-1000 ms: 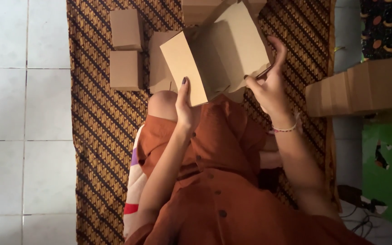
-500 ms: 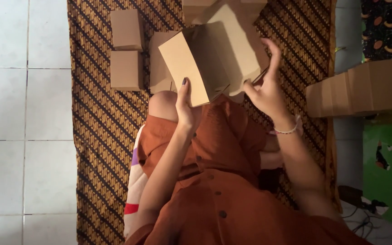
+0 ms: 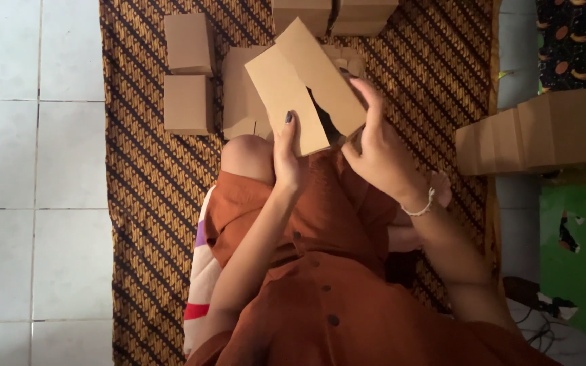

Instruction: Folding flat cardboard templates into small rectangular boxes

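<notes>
Left to right. White floor tiles [image 3: 28,156] at far left, then a brown patterned mat [image 3: 137,203]. Two small closed boxes [image 3: 188,74] sit on the mat, one above the other, well apart from the hands. Just right of them, a stack of flat blanks [image 3: 239,95] lies behind the raised knee [image 3: 247,157].

Left hand [image 3: 286,159] pinches the lower edge of the box [image 3: 300,85], thumb on the front panel, fingers hidden behind. The box is held up over the lap, tilted, half folded.

Change since a second ago: the box was a broad open sheet then; now its two panels are folded close, with only a dark gap between them. The right hand [image 3: 378,152] has moved from the sheet's right edge to the panel, fingers curled and pressing it inward. Judging from this, the box is closing up but is not yet shut.

More boxes [image 3: 334,15] lie at top centre. A row of folded cardboard [image 3: 534,132] lies at right, green surface [image 3: 578,264] below it.
</notes>
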